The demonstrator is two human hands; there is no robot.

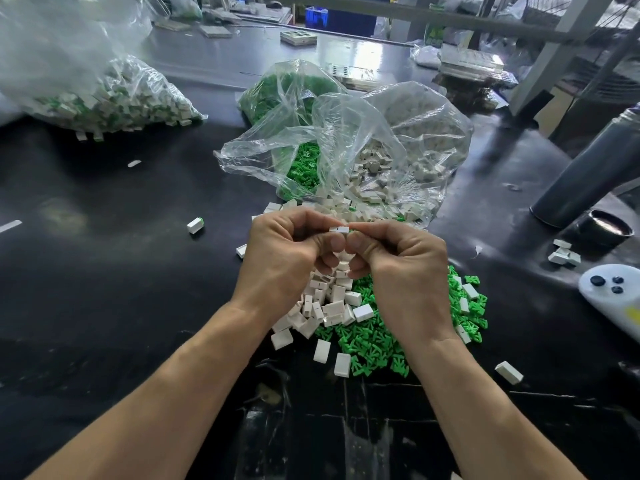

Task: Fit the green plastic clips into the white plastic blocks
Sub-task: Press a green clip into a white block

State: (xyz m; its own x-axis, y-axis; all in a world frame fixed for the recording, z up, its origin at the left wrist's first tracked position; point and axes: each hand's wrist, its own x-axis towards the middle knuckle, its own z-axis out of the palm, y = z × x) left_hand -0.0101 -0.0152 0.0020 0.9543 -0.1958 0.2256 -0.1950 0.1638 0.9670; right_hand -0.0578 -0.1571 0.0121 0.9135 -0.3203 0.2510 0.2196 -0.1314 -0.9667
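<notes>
My left hand (287, 251) and my right hand (401, 265) meet above the black table, fingers curled. Between their fingertips sits a white plastic block (338, 230), pinched from both sides. Whether a green clip is in my right fingers is hidden. Under the hands lie a pile of white blocks (325, 306) and a pile of green clips (377, 344). One finished block with a green end (195, 225) lies alone to the left.
Open clear bags hold green clips (304, 168) and white blocks (391, 168) behind the hands. A bag of assembled pieces (104, 102) sits far left. At the right stand a grey bottle (588, 174), its cap (607, 230) and a white controller (613, 296).
</notes>
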